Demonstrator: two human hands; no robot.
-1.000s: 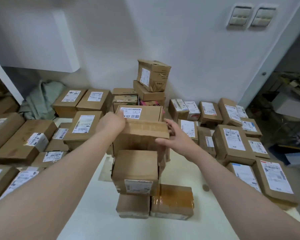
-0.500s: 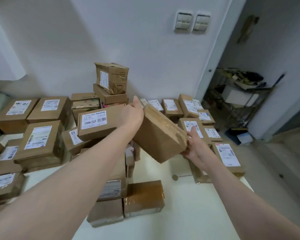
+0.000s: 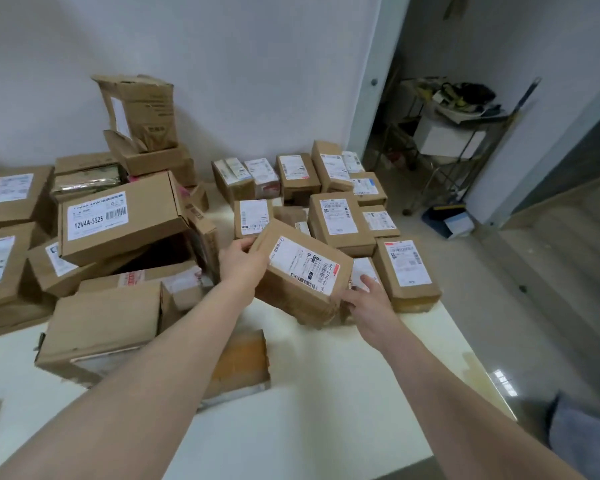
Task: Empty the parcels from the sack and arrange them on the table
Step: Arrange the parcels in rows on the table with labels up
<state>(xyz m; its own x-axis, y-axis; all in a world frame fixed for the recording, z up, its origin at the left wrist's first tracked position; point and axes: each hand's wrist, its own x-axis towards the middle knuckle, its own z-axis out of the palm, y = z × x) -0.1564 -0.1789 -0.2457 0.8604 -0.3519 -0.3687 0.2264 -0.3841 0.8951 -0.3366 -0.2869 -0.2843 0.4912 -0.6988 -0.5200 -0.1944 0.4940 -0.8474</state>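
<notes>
White surface (image 3: 326, 393) crowded with boxes. Held parcel (image 3: 300, 275), label up and tilted, is gripped between left hand (image 3: 241, 263) and right hand (image 3: 368, 303), fingers closed on opposite ends. Best lowered flat beside the labelled row (image 3: 340, 220) beyond the fingers.

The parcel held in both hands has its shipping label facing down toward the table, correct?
Not quite. The head view shows the parcel held between the left hand and the right hand, but its white shipping label faces up, toward the camera, not down toward the table.
</notes>
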